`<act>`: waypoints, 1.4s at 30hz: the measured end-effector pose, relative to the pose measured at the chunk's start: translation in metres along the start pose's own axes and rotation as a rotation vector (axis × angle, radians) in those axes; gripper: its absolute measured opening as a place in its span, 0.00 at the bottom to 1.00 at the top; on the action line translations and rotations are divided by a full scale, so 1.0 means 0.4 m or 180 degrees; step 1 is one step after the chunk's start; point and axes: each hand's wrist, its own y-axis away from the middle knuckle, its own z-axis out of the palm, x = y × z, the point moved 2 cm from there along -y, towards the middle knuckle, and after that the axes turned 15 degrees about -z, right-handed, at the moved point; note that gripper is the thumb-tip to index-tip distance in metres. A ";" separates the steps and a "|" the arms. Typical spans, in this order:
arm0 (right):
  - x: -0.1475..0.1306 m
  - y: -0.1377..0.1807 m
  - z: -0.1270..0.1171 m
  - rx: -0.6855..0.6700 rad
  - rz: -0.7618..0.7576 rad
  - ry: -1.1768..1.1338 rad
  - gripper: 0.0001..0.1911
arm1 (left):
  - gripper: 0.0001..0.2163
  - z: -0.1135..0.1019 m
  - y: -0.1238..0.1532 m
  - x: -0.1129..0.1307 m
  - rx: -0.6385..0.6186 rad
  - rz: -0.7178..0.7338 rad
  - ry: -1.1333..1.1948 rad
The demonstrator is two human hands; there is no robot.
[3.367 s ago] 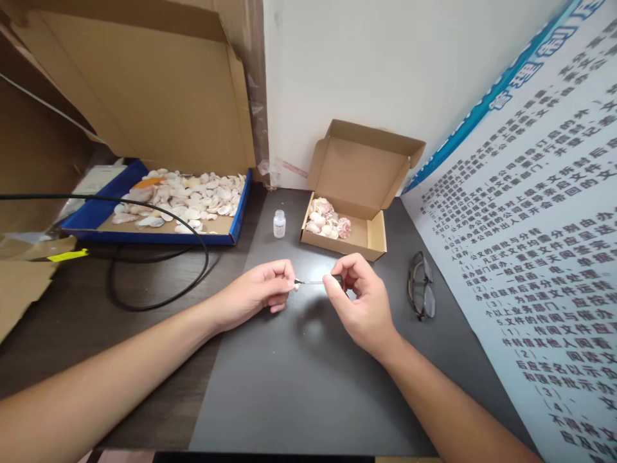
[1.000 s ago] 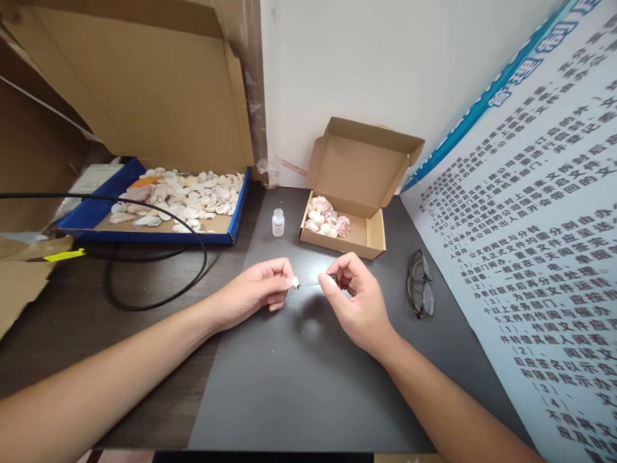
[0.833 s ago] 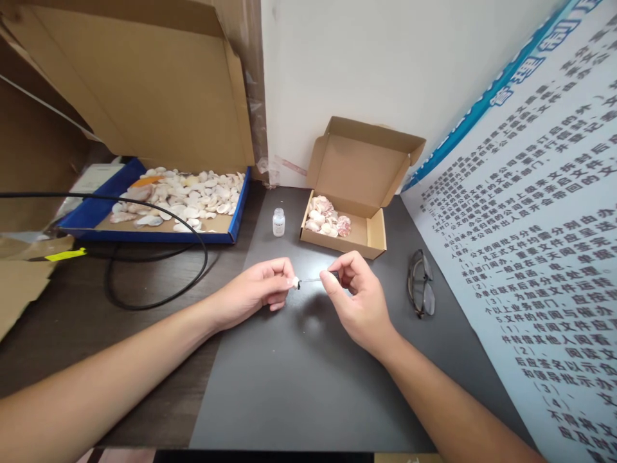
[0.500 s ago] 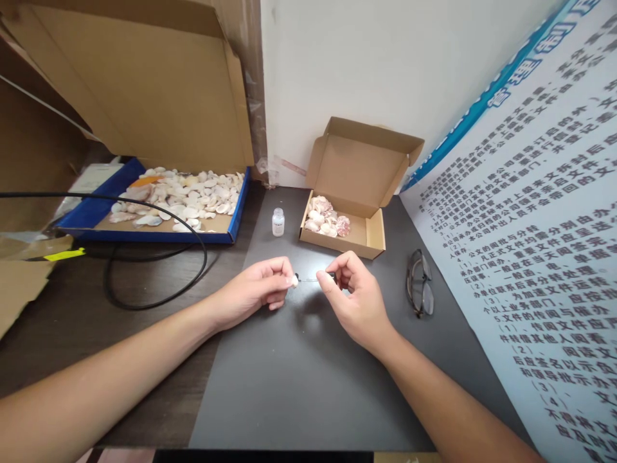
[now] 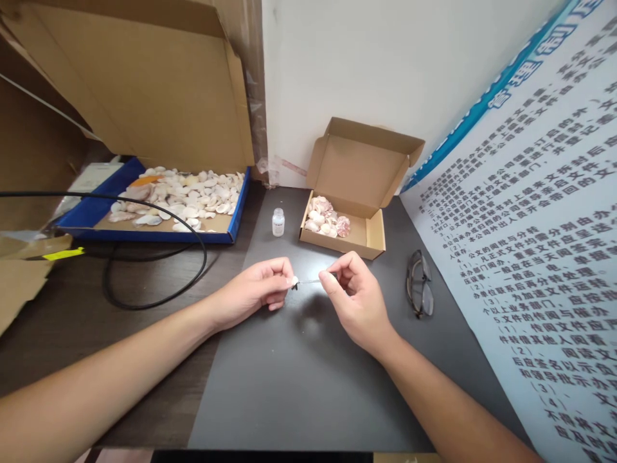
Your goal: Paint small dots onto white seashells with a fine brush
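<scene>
Between the thumb and fingers of my left hand [image 5: 263, 283] is a small white shell [image 5: 294, 281], mostly covered by the fingertips. My right hand [image 5: 354, 299] pinches a thin brush [image 5: 309, 281] by its dark end, which the fingers largely hide. The brush's slim shaft points left, and its dark tip [image 5: 295, 287] meets the shell at its lower side. Both hands are raised a little above the grey mat [image 5: 299, 386]. Beyond them stands a small uncapped bottle [image 5: 278, 223] with a whitish label, upright on the mat.
An open cardboard box [image 5: 342, 246] with several shells stands behind my right hand. Far left, a larger blue-edged box [image 5: 149, 235] holds many pale shells. A black cable [image 5: 205, 257] loops before it. Glasses [image 5: 419, 283] lie right, beside a printed sheet [image 5: 540, 225].
The brush's dark tip has shifted slightly downward at the shell, and its shaft now tilts a little differently. My left hand has barely moved.
</scene>
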 end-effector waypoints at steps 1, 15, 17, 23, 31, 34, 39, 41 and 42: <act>0.001 -0.001 0.000 0.0015 0.0000 0.0015 0.09 | 0.13 0.000 0.000 0.000 -0.0011 0.0004 -0.0004; -0.002 -0.003 0.003 -0.0106 0.0064 0.0125 0.10 | 0.11 -0.002 0.001 0.001 -0.0023 0.0036 0.0116; -0.006 -0.003 0.004 -0.0133 0.0059 0.0090 0.11 | 0.12 0.000 0.002 0.002 -0.0017 0.0035 0.0122; -0.008 -0.001 0.005 -0.0100 0.0026 0.0037 0.10 | 0.12 0.000 0.001 0.001 0.0038 0.0065 0.0063; 0.002 -0.005 0.001 0.0089 0.0068 0.0142 0.10 | 0.12 -0.001 -0.001 -0.003 -0.0031 0.0054 0.0058; 0.004 -0.005 0.003 0.0003 0.0100 0.0183 0.11 | 0.12 -0.001 -0.001 -0.003 -0.0044 0.0047 0.0068; 0.002 -0.001 0.005 -0.0122 0.0112 0.0069 0.11 | 0.12 -0.003 0.002 -0.002 -0.0020 0.0063 0.0082; 0.000 -0.002 0.003 -0.0085 0.0099 0.0043 0.11 | 0.11 -0.003 0.002 -0.001 -0.0013 0.0073 0.0086; 0.000 -0.002 0.003 -0.0065 0.0094 0.0036 0.11 | 0.11 -0.003 0.002 -0.001 -0.0011 0.0074 0.0087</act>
